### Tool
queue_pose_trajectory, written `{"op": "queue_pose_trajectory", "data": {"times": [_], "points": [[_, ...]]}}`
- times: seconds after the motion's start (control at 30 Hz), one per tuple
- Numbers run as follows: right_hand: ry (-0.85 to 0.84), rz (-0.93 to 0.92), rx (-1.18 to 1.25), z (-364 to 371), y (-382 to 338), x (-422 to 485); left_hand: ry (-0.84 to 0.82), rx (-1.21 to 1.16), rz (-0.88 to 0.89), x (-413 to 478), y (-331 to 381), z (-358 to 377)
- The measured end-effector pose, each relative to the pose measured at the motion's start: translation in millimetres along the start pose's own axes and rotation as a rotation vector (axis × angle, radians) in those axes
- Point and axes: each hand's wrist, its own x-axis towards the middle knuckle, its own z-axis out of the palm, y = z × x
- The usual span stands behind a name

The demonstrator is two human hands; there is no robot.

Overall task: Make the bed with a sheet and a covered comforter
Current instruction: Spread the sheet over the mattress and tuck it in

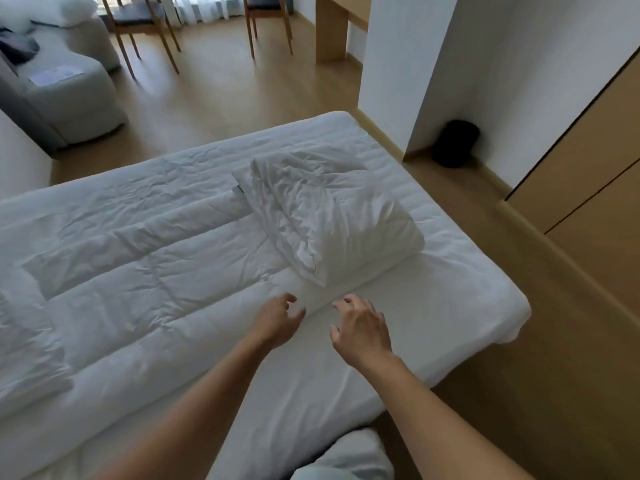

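A white comforter (145, 265) lies spread across the bed, its right corner folded back into a crumpled, puffy heap (329, 216). A white sheet (433, 299) covers the mattress and shows bare along the right side. My left hand (277, 323) hovers at the comforter's near edge, fingers loosely curled and holding nothing. A little to its right, over the sheet, my right hand (360, 330) has its fingers spread and bent, also empty. Both sit just below the folded heap.
A narrow strip of wooden floor (519, 393) runs between the bed and wooden wardrobe doors (588, 188) on the right. A black bin (455, 143) stands by the white wall. Beyond the bed are a grey sofa (69, 98), two wooden chairs (145, 29) and a desk (332, 26).
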Motion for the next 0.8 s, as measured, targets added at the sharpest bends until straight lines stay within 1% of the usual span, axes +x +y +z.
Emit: {"op": "queue_pose_trajectory", "data": {"times": [0.1, 0.17, 0.23, 0.3, 0.37, 0.43, 0.53, 0.6, 0.63, 0.7, 0.8], "points": [[-0.06, -0.047, -0.037, -5, 36, 57, 0.032, -0.337, -0.226, 78, 16, 13], [-0.092, -0.075, -0.043, -7, 63, 103, 0.04, -0.571, -0.316, 134, 30, 22], [-0.125, -0.076, -0.008, -6, 91, 149, 0.067, -0.708, -0.304, 186, 45, 38], [-0.149, -0.055, 0.082, -5, 115, 188, 0.152, -0.789, -0.255, 221, 61, 57], [-0.131, -0.023, 0.198, -10, 137, 220, 0.275, -0.782, -0.258, 242, 82, 76], [-0.099, 0.03, 0.291, -22, 153, 247, 0.309, -0.732, -0.247, 248, 114, 85], [-0.077, 0.137, 0.406, -54, 165, 283, 0.232, -0.652, -0.1, 242, 173, 98], [-0.145, 0.193, 0.445, -78, 172, 308, 0.139, -0.626, 0.0, 237, 214, 118], [-0.191, 0.209, 0.421, -89, 179, 321, 0.105, -0.616, 0.039, 235, 235, 130], [-0.254, 0.219, 0.293, -107, 203, 341, 0.077, -0.622, 0.071, 233, 274, 151], [-0.268, 0.124, 0.111, -130, 253, 360, 0.115, -0.608, 0.057, 233, 322, 171]]}}
